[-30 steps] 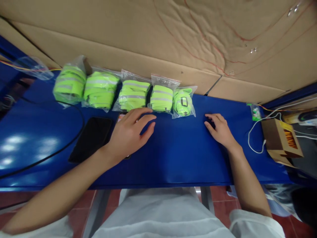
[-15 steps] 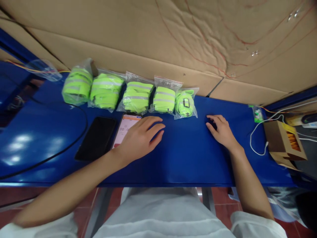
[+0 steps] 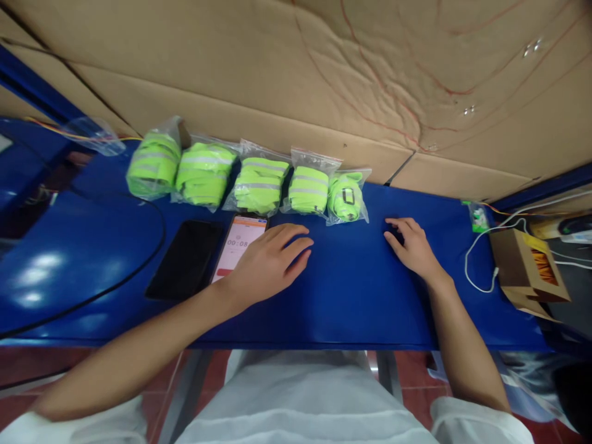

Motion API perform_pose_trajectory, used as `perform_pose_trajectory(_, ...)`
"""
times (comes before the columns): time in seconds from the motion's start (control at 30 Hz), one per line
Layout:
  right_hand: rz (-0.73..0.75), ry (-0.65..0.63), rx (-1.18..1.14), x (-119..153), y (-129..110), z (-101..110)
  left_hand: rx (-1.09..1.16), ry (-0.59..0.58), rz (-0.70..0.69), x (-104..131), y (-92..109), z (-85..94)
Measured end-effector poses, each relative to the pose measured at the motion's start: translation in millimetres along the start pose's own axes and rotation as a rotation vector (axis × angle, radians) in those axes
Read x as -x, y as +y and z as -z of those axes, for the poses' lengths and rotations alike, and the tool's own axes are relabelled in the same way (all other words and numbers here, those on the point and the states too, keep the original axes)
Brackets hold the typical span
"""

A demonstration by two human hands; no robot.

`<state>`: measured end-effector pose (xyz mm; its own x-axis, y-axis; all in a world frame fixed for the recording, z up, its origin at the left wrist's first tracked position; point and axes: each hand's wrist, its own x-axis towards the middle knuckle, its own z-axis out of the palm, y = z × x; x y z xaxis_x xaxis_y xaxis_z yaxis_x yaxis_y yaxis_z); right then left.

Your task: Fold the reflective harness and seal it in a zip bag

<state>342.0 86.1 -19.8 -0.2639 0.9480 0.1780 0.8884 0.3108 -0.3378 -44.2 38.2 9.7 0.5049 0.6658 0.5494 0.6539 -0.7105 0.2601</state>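
My left hand hovers or rests over the blue table, fingers apart and holding nothing. Just left of it lies a lit phone with a timer on its pink-white screen, partly covered by that hand. A dark phone lies beside the lit one. On the right, my right hand has its fingers loosely spread on or near the tabletop, holding nothing. Several clear zip bags of rolled neon-yellow reflective straps stand in a row behind the hands; the rightmost bag, showing a black buckle, is between them.
Brown cardboard with red wires lines the back. An open cardboard box, a white cable and a small green-and-white packet are at right. A black cable curves across the left side, near a clear plastic cup.
My left hand has shifted slightly right, uncovering more of the lit phone's timer. My right hand is nearly still. The whole view has moved a little.
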Motion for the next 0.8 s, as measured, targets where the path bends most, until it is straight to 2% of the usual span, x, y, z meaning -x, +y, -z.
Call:
perform_pose_trajectory(0.1, -0.028, 0.024, -0.068, -3, -5, 0, 0.024, -0.006, -0.011, 0, 1, -1.9)
perform_pose_trajectory(0.17, -0.079, 0.031, -0.199, -10, -13, -2, 0.054, -0.011, -0.017, -1, 4, -4.5)
perform_pose_trajectory(0.37, -0.383, -0.066, -0.616, -71, -59, -18, 0.186, -0.071, -0.032, -4, 30, -12.6)
perform_pose_trajectory(0.47, -0.373, -0.117, -0.695, -95, -79, -28, 0.275, -0.149, -0.007, -8, 40, -13.2)
perform_pose_trajectory(0.57, -0.332, -0.072, -0.713, -89, -91, -30, 0.535, -0.193, 0.166, -14, 38, -12.7)
perform_pose_trajectory(0.67, -0.208, 0.113, -0.591, -56, -96, -24, 0.938, -0.134, 0.488, -20, 27, -12.4)
perform_pose_trajectory(0.73, 0.080, 0.264, -0.313, -32, -97, -19, 1.205, -0.062, 0.658, -23, 19, -11.5)
perform_pose_trajectory(0.8, 0.373, 0.367, -0.057, -17, -97, -16, 1.418, -0.017, 0.736, -24, 14, -9.6)
